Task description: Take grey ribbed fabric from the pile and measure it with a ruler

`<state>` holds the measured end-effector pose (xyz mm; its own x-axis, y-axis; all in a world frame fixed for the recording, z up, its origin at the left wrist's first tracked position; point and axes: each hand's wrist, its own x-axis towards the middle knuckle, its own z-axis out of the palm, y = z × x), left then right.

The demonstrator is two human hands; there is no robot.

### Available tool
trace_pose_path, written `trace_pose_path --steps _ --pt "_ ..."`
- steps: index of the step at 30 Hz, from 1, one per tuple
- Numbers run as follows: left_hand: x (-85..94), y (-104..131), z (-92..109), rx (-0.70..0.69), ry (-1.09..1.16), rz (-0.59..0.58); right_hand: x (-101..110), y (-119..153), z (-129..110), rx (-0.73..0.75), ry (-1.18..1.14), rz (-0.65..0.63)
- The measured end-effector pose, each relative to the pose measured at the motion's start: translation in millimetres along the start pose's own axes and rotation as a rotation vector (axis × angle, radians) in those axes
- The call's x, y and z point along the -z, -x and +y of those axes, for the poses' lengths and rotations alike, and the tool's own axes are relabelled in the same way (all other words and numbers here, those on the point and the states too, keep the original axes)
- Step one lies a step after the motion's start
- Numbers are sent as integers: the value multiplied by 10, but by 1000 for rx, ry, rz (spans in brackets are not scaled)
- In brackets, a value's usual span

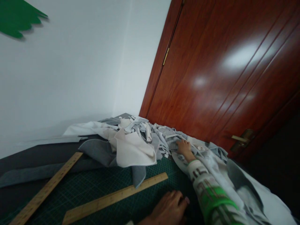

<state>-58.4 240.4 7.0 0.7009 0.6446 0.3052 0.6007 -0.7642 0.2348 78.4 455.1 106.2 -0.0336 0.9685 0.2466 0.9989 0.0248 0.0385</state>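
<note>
Grip of right hand (184, 148): fingers sunk in tangled heap of grey-and-white fabric scraps (168, 136); cannot tell whether clasping cloth. Left hand (169, 207) low at dark-green gridded cutting mat (98, 179), fingers loosely bent, nothing visibly held. Thin fabric strips (148, 132) look already cut; heap seems jumbled, larger cream fabric piece (134, 150) lying loose; amount left unclear. Yellowish wooden ruler (117, 197) on mat; reddish-brown wooden door (199, 62) beyond.

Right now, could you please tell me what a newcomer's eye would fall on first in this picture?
The glossy red-brown door, filling much of the upper right, likely comes first. Below it, the right hand touches a pile of grey and white cloth pieces. Two wooden rulers slant across the lower left.
</note>
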Motion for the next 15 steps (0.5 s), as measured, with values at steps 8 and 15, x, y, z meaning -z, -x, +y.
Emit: trace_pose_path --steps 8,15 --pt "0 12 -2 7 29 -6 379 -97 7 -114 -256 280" --pt "207 162 109 27 161 100 1717 -101 195 -32 -739 681"
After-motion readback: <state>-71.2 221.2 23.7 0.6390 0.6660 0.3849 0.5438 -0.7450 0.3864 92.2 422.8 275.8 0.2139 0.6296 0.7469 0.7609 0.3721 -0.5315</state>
